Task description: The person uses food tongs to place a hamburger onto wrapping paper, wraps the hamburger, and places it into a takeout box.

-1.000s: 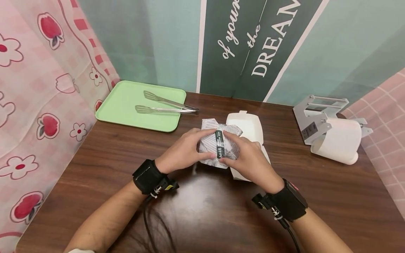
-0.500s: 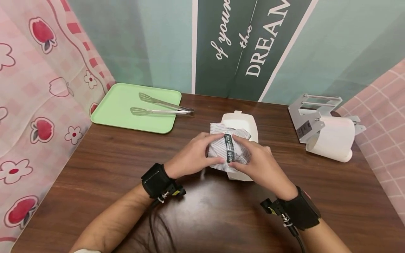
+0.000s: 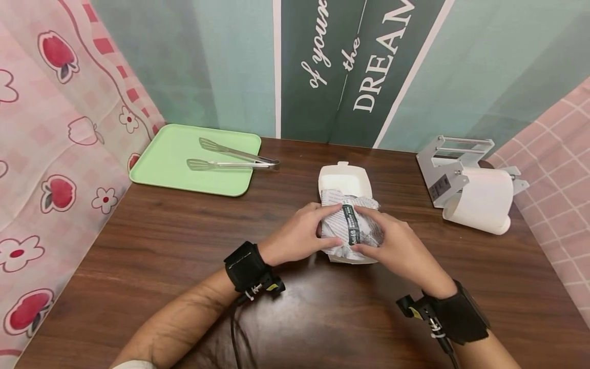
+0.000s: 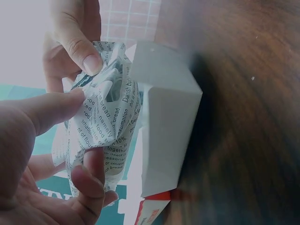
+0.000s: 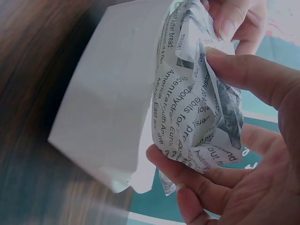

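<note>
Both hands hold a paper-wrapped package (image 3: pixel 338 225), printed with text and bound by a dark green label strip. My left hand (image 3: pixel 301 234) grips its left side, thumb near and fingers far. On the opposite side, my right hand (image 3: pixel 398 246) grips it the same way. Beneath the package is an open white carton (image 3: pixel 344 180), its lid folded back toward the wall. In the left wrist view the carton (image 4: pixel 168 126) stands just beside the package, and fingers curl under the wrapping. The right wrist view shows the package (image 5: pixel 187 103) at the carton's edge. What is inside the wrapper is hidden.
A green tray (image 3: pixel 175 159) lies at the back left, with metal tongs (image 3: pixel 230 154) resting on it and overhanging its right edge. At the back right stands a metal holder (image 3: pixel 442 177) with a white roll (image 3: pixel 484 200). Curtains hang behind and at the sides.
Both hands have carried the wrapped package to the right, from beside the carton to over its near half. The head view has shifted slightly. Tray, tongs and roll holder stay put.
</note>
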`<act>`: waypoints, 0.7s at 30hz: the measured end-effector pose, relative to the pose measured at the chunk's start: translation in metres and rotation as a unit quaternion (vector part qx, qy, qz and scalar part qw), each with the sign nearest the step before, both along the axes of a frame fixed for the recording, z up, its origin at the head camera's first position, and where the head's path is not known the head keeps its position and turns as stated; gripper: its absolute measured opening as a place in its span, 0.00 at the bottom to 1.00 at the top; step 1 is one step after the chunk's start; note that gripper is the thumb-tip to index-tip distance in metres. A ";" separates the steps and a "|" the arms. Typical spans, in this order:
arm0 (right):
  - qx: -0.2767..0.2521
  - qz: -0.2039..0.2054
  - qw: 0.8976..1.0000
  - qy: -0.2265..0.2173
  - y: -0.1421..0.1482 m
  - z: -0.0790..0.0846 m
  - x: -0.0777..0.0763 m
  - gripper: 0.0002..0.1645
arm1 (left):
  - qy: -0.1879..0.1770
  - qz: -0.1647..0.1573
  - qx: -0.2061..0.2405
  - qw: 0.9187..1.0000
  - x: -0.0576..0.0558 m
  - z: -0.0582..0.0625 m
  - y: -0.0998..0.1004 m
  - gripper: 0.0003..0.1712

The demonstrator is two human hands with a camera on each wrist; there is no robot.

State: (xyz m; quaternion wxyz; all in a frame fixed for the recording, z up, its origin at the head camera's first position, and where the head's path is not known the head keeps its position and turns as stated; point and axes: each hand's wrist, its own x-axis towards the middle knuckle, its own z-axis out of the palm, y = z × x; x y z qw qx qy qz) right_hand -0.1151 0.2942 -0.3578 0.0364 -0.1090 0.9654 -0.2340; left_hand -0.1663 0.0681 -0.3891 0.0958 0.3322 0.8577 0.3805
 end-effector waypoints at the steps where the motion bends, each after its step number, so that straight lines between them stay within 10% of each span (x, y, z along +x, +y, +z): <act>1: 0.000 0.000 1.000 -0.002 0.001 -0.001 0.001 0.45 | -0.001 -0.002 -0.001 1.000 0.000 -0.001 0.001 0.42; 21: -0.026 0.011 0.999 -0.027 0.016 -0.024 0.004 0.43 | -0.005 -0.027 -0.013 1.000 0.001 -0.014 0.010 0.36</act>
